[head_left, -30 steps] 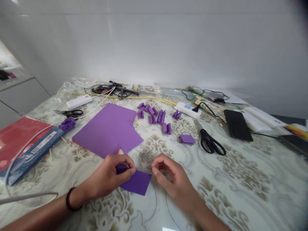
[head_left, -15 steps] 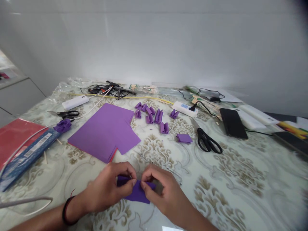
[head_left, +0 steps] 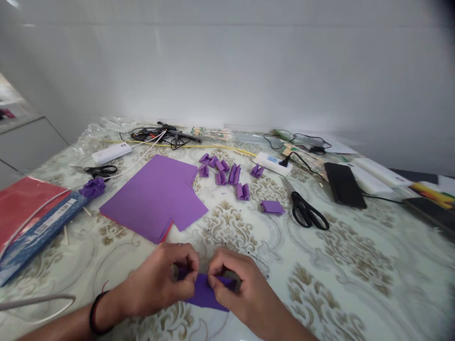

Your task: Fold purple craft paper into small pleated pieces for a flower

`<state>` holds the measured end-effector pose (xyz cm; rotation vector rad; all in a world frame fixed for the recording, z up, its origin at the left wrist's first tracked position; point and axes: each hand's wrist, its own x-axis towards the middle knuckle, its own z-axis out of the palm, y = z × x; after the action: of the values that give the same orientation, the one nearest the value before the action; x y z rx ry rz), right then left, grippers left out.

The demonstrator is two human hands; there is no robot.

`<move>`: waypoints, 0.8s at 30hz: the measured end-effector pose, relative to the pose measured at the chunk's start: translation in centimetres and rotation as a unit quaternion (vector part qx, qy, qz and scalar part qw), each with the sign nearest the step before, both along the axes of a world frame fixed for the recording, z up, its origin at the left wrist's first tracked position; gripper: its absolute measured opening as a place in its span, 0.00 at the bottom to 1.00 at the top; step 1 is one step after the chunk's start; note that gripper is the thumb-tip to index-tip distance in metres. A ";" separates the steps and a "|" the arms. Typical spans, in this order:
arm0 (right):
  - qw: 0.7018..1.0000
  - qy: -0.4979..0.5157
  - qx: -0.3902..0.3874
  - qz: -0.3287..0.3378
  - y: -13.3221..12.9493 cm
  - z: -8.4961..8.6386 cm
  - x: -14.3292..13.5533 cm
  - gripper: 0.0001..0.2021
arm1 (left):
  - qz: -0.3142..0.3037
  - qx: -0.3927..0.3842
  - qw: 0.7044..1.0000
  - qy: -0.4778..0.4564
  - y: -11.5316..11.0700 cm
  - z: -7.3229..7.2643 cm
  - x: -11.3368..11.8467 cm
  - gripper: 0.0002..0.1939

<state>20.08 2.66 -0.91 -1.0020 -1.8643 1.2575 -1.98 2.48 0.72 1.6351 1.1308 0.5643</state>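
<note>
Close to the near edge of view, my left hand (head_left: 170, 274) and my right hand (head_left: 232, 279) both pinch the upper edge of a small purple piece of paper (head_left: 208, 294). Thumb meets forefinger on each hand, and the fingertips hide part of that edge. A dark band circles my left wrist. Just beyond my left hand lies a stack of purple paper sheets (head_left: 149, 194), with red showing under its edge. Several small folded purple paper pieces (head_left: 221, 177) sit farther back, and one flat folded piece (head_left: 273, 207) lies apart to the right.
Black-handled scissors (head_left: 307, 210) lie at right, near a phone (head_left: 344, 184) and a white power strip (head_left: 272, 162). A second pair of scissors (head_left: 99, 169), crumpled purple paper (head_left: 93, 187) and a red-and-blue packet (head_left: 39, 213) are at left. Tangled black cables (head_left: 159, 134) lie at the back.
Both hands keep their pinch on the small purple paper. The paper has shifted slightly down and to the right, and more of its front shows between the hands.
</note>
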 end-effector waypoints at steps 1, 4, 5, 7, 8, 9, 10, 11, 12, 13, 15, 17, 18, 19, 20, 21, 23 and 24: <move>1.000 0.000 0.002 -0.004 0.1 0.0 0.1 0.06 | 0.004 -0.004 1.000 -0.006 0.1 0.1 -0.1 0.02; 1.000 -0.001 0.003 -0.016 0.5 0.1 0.5 0.06 | 0.014 -0.001 1.000 -0.019 0.7 0.3 -0.6 0.02; 1.000 -0.004 0.005 -0.021 0.6 0.2 0.6 0.06 | 0.017 0.005 1.000 -0.022 0.9 0.3 -0.9 0.02; 0.999 -0.008 -0.002 -0.031 0.7 0.3 0.8 0.06 | 0.022 0.013 0.999 -0.026 1.2 0.4 -1.3 0.02; 0.999 -0.009 -0.008 -0.035 0.7 0.3 0.8 0.06 | 0.026 0.025 0.999 -0.026 1.3 0.4 -1.5 0.03; 0.999 -0.010 -0.013 -0.037 0.8 0.3 0.8 0.07 | 0.034 0.029 0.999 -0.025 1.3 0.5 -1.5 0.03; 0.999 -0.012 -0.016 -0.038 0.7 0.3 0.8 0.07 | 0.038 0.039 0.998 -0.023 1.3 0.5 -1.6 0.03; 0.999 -0.015 -0.017 -0.037 0.7 0.2 0.7 0.06 | 0.037 0.049 0.998 -0.022 1.3 0.5 -1.5 0.03; 0.999 -0.017 -0.016 -0.035 0.6 0.2 0.6 0.06 | 0.032 0.056 0.998 -0.020 1.1 0.4 -1.4 0.03; 0.999 -0.017 -0.014 -0.032 0.6 0.1 0.5 0.06 | 0.020 0.062 0.998 -0.017 1.0 0.3 -1.2 0.04; 1.000 -0.016 -0.011 -0.024 0.4 -0.1 0.2 0.06 | -0.008 0.062 0.998 -0.007 0.6 0.1 -0.8 0.06; 1.000 -0.009 -0.020 -0.018 0.2 -0.2 0.0 0.05 | -0.026 0.057 0.998 0.008 0.4 -0.1 -0.5 0.08; 0.999 -0.006 -0.028 -0.016 0.1 -0.2 -0.1 0.05 | -0.029 0.058 0.998 0.014 0.3 -0.2 -0.4 0.09; 0.999 -0.003 -0.038 -0.015 0.1 -0.2 -0.2 0.05 | -0.031 0.059 0.998 0.018 0.2 -0.2 -0.3 0.09; 0.999 0.001 -0.048 -0.014 0.0 -0.2 -0.3 0.05 | -0.031 0.061 0.997 0.021 0.1 -0.3 -0.3 0.09; 0.998 0.005 -0.056 -0.013 -0.1 -0.2 -0.3 0.05 | -0.030 0.065 0.997 0.023 0.1 -0.3 -0.2 0.09; 0.998 0.014 -0.065 -0.011 -0.2 -0.1 -0.4 0.05 | -0.033 0.074 0.996 0.027 0.0 -0.3 -0.2 0.09; 0.997 0.018 -0.069 -0.009 -0.2 0.0 -0.4 0.05 | -0.035 0.082 0.996 0.030 -0.1 -0.3 -0.2 0.08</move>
<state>19.69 2.44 -0.95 -1.0585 -1.7570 1.3997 -2.18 2.40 0.42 1.8358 1.0890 0.5786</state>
